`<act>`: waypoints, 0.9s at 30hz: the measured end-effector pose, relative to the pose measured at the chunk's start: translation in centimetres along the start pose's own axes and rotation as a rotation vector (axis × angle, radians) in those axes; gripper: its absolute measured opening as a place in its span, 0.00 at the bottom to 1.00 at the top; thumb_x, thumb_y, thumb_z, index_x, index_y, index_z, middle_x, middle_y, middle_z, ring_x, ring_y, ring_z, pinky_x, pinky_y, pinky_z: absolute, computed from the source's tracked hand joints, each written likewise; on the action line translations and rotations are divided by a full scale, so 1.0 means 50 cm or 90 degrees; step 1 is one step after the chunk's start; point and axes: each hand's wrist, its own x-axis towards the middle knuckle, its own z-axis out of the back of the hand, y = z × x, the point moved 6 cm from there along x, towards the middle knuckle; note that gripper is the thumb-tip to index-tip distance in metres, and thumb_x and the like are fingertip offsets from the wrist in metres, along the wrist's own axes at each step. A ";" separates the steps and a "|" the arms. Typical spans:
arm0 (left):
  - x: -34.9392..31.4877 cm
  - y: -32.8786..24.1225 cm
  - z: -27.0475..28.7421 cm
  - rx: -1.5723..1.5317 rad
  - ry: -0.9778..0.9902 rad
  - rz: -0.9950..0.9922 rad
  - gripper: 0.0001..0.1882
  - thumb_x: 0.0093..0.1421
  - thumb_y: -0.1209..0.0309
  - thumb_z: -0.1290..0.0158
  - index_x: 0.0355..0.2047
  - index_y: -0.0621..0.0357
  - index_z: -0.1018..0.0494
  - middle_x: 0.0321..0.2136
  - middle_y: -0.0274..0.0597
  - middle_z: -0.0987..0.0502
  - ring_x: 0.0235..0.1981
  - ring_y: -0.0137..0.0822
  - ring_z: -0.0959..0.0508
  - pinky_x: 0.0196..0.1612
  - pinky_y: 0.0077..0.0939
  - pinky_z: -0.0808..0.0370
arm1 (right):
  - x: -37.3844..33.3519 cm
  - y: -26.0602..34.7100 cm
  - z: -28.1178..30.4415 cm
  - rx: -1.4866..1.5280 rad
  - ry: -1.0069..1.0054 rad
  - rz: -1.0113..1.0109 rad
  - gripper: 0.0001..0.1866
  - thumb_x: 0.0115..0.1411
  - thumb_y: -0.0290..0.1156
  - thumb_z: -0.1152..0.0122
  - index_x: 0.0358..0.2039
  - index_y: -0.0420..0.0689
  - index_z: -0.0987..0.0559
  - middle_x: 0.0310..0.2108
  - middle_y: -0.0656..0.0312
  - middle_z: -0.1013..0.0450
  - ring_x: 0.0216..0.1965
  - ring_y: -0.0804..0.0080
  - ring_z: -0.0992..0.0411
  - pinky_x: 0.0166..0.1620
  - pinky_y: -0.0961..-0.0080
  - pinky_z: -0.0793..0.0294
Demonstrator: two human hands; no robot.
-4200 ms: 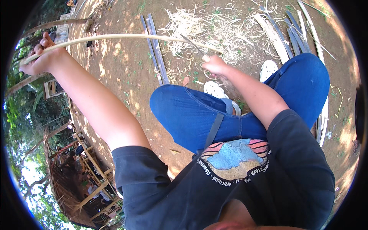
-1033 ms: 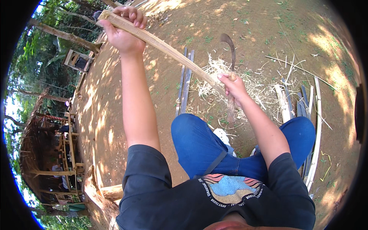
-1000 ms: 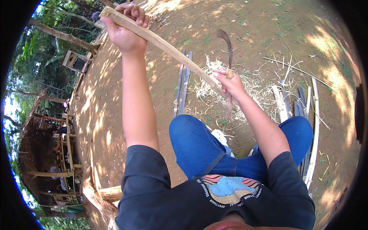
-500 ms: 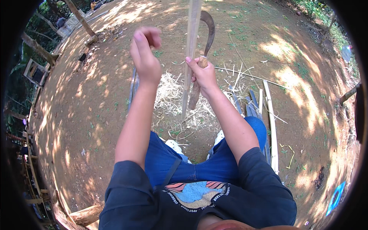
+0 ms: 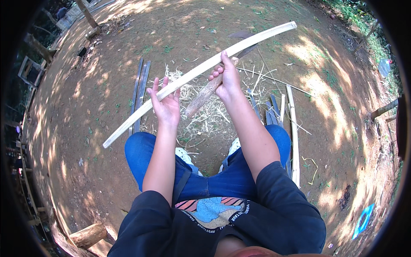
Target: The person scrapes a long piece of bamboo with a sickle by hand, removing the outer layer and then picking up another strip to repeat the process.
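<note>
A long pale bamboo strip (image 5: 199, 70) slants across in front of me, its low end at the left and its high end at the far right. My right hand (image 5: 227, 80) is closed around the wooden handle (image 5: 204, 95) of a sickle, with the thumb pressing the strip. Much of the sickle's dark curved blade (image 5: 247, 51) is hidden behind the strip. My left hand (image 5: 167, 107) has its palm up and fingers spread, and the strip crosses over it between thumb and fingers without being gripped.
Curly pale shavings (image 5: 205, 122) lie on the dirt between my feet. Dark strips (image 5: 139, 94) rest left of them, with more dark strips (image 5: 272, 111) and a long pale strip (image 5: 293, 137) at the right. A blue item (image 5: 363, 221) lies at the lower right.
The strip has swung from upright to a slant, and the sickle has tilted with its blade to the right. My left hand has come down from above to the strip, its fingers spreading.
</note>
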 end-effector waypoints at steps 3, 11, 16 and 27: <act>0.047 -0.079 -0.027 -0.073 0.047 -0.116 0.26 0.72 0.48 0.67 0.53 0.57 0.34 0.52 0.50 0.27 0.51 0.47 0.24 0.56 0.46 0.25 | 0.018 -0.050 0.028 -0.052 -0.031 -0.042 0.26 0.62 0.60 0.43 0.41 0.48 0.30 0.15 0.74 0.43 0.16 0.83 0.41 0.23 0.80 0.36; 0.129 -0.291 -0.109 0.151 0.169 -0.212 0.21 0.73 0.53 0.62 0.26 0.52 0.39 0.16 0.31 0.43 0.19 0.28 0.39 0.32 0.30 0.33 | 0.073 -0.174 0.330 -0.260 -0.284 -0.011 0.29 0.66 0.60 0.51 0.47 0.45 0.31 0.18 0.68 0.39 0.15 0.79 0.38 0.18 0.78 0.37; 0.160 -0.263 -0.034 0.377 0.111 -0.175 0.22 0.73 0.56 0.60 0.21 0.50 0.45 0.14 0.29 0.47 0.16 0.26 0.43 0.25 0.27 0.37 | 0.057 -0.206 0.336 -0.499 -0.242 0.059 0.22 0.67 0.53 0.49 0.41 0.43 0.30 0.20 0.65 0.34 0.16 0.78 0.33 0.19 0.78 0.31; 0.245 -0.153 0.129 0.438 -0.056 -0.176 0.22 0.72 0.58 0.60 0.21 0.49 0.47 0.13 0.28 0.48 0.14 0.25 0.45 0.21 0.27 0.39 | 0.006 -0.484 0.348 -0.850 0.055 -0.170 0.21 0.57 0.44 0.43 0.33 0.36 0.19 0.27 0.51 0.22 0.29 0.61 0.22 0.36 0.63 0.23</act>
